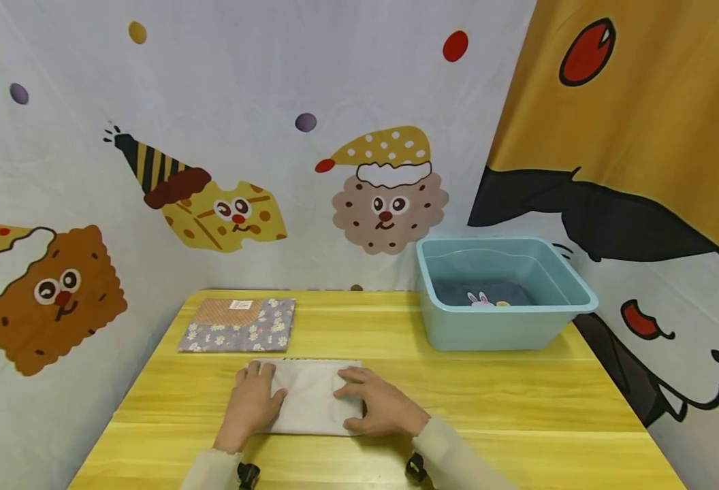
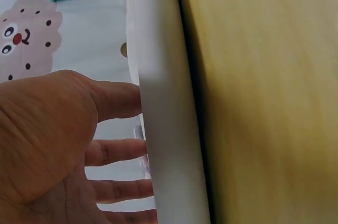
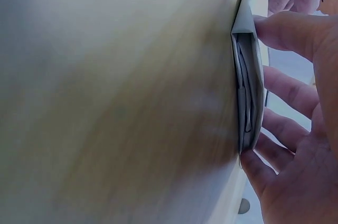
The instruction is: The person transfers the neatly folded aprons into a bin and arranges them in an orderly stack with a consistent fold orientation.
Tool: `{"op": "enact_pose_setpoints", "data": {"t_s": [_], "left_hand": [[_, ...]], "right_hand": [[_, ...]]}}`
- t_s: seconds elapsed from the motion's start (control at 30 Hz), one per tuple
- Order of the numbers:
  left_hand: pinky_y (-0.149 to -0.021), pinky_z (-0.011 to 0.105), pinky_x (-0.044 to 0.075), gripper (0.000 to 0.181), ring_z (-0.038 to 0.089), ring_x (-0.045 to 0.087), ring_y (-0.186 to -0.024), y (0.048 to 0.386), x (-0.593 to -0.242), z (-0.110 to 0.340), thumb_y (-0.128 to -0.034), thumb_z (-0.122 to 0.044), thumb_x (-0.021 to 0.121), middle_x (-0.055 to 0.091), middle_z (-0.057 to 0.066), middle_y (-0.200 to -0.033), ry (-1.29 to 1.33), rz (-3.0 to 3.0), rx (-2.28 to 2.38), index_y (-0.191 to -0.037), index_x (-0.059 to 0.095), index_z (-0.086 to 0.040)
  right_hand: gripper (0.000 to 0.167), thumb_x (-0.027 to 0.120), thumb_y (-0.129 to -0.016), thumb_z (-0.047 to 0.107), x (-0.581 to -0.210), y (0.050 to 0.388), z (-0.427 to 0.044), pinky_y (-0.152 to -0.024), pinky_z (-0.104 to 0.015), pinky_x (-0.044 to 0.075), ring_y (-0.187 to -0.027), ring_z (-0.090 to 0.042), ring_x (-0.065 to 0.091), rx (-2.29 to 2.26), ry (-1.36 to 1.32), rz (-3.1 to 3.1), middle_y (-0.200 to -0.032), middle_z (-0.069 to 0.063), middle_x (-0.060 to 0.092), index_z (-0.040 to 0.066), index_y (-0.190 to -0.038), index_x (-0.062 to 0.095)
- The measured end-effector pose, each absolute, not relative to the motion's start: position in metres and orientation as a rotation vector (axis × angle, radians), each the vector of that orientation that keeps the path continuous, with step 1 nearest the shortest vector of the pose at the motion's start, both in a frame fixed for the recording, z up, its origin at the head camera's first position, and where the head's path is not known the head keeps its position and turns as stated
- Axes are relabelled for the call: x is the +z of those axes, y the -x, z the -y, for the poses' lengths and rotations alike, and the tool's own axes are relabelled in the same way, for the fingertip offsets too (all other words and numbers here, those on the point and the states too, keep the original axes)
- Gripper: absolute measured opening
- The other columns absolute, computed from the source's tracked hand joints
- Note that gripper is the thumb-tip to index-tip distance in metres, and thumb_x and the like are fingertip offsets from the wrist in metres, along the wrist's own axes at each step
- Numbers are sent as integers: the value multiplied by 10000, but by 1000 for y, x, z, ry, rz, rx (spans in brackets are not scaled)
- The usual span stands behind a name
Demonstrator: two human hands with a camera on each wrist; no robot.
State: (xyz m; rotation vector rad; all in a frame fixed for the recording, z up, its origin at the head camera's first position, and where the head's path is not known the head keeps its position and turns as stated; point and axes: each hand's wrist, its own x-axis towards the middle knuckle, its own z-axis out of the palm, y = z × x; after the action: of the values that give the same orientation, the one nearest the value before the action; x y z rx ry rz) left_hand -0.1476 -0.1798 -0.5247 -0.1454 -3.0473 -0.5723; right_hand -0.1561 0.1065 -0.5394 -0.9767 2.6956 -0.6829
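Note:
A white folded cloth [image 1: 310, 398] lies flat near the front of the table, with a thin dark patterned strip showing at its far edge. My left hand [image 1: 252, 400] rests on its left side, fingers stretched forward. On its right side lies my right hand [image 1: 380, 401], fingers spread over the top and the right edge. In the right wrist view the cloth's open end [image 3: 247, 92] shows several layers tucked inside. The cloth's rounded near fold [image 2: 163, 97] runs past my left fingertips in the left wrist view. Neither hand pinches it.
At the back left lies a folded grey floral cloth [image 1: 237, 339] with a brown patch and a white label. A blue plastic basin [image 1: 488, 330] at the back right holds a dark cloth [image 1: 457, 294] with a rabbit picture. Behind the wooden table [image 1: 506, 422] hangs a cartoon-print curtain [image 1: 261, 61].

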Motion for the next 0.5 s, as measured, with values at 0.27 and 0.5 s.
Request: {"op": "enact_pose_setpoints", "data": {"t_s": [0.27,0.5], "left_hand": [[-908,683,518,497,563,484,-1240,150,-526,165,-908,-242,751,530,335,-1344,153,3027,-582,-1280,609,56],[-912,662,529,499,554,500,-1231,151,-526,150,-907,-260,756,544,330,-1334,159,3011,-561,-1272,621,52]], "right_hand": [[471,778,-887,358,-540,157,-123,-1197,-470,400,-1525,-262,357,-703,987,-2694,-1618,-2,433,270,-1339,682],[467,780,-881,333,-539,159,-138,-1198,-469,400,-1524,-270,359,-733,976,-2679,-1613,-8,438,251,-1331,690]]}}
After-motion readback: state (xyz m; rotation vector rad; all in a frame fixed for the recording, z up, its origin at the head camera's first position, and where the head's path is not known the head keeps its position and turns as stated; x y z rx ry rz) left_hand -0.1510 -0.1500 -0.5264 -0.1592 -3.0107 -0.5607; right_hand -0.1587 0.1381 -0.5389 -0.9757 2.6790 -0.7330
